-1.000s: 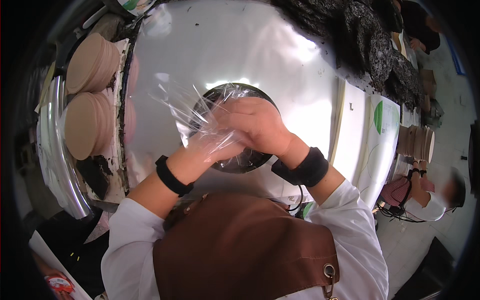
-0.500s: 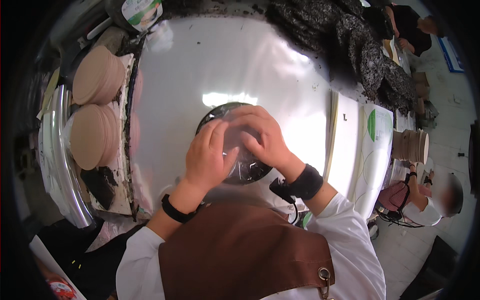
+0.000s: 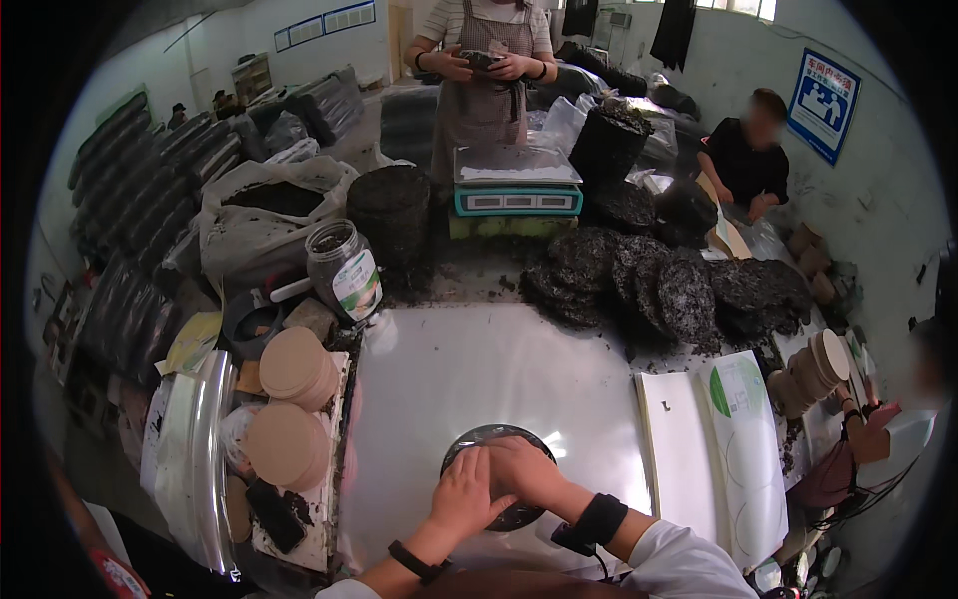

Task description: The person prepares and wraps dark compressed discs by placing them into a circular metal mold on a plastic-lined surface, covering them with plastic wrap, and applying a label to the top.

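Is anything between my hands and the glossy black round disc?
Nothing separate shows: the bare left hand and bare right hand lie on the glossy black round disc. Whether clear film lies between is unclear.

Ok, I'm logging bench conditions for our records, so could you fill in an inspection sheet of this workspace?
Surface: shiny pale worktop, one small dark speck visible.
Things at hand: dark round disc, glossy, largely covered by both hands.
Clutter: at left, two stacks of tan discs, clear roll, open-topped jar; at right, white paper roll; beyond, heaped dark cakes.
Hands: left hand on the disc, fingers extended; right hand over it, fingers partly hidden.
Cables: thin dark cable by the right wristband.
Surroundings: teal scale; behind it, a standing person holding something dark; more people at right.
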A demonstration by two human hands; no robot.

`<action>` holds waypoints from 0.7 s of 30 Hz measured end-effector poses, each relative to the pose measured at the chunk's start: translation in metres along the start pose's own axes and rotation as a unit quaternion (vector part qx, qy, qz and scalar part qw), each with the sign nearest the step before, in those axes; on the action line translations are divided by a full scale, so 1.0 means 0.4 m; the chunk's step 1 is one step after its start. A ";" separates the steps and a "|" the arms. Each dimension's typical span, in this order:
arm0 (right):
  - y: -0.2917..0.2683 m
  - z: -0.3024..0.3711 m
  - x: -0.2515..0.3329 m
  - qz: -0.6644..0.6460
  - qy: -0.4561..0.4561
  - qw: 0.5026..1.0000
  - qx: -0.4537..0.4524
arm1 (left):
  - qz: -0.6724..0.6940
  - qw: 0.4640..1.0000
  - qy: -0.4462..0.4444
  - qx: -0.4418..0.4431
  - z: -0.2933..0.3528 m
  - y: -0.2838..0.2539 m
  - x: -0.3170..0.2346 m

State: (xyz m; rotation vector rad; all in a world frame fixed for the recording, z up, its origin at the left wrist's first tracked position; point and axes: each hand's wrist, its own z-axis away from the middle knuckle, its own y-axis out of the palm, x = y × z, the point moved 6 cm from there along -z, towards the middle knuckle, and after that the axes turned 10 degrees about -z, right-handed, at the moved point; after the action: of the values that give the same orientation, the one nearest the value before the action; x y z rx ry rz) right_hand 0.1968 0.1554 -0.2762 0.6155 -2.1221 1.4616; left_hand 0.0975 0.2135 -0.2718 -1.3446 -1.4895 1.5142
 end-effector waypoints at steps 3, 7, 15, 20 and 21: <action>-0.057 0.064 0.083 -0.012 0.094 0.995 -0.011 | 0.016 0.999 0.002 0.029 0.016 0.000 0.004; 0.013 0.092 0.053 0.023 0.024 0.997 0.070 | -0.011 0.998 0.032 0.059 -0.008 0.045 -0.029; -0.023 0.157 0.077 0.088 0.041 0.995 -0.018 | -0.076 0.995 0.026 0.053 -0.010 0.056 -0.036; -0.298 0.285 -0.077 0.135 0.209 0.962 -0.112 | -0.107 0.992 -0.018 0.070 0.005 0.073 -0.006; -0.363 0.334 -0.147 0.192 0.260 0.938 -0.126 | -0.111 0.991 -0.026 0.074 0.018 0.062 0.001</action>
State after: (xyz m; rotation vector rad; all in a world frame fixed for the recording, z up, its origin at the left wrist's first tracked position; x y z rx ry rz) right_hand 0.3133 -0.0124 -0.2491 -0.2781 -2.0037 1.3151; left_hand 0.0960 0.2073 -0.2968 -1.0249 -1.4732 1.4933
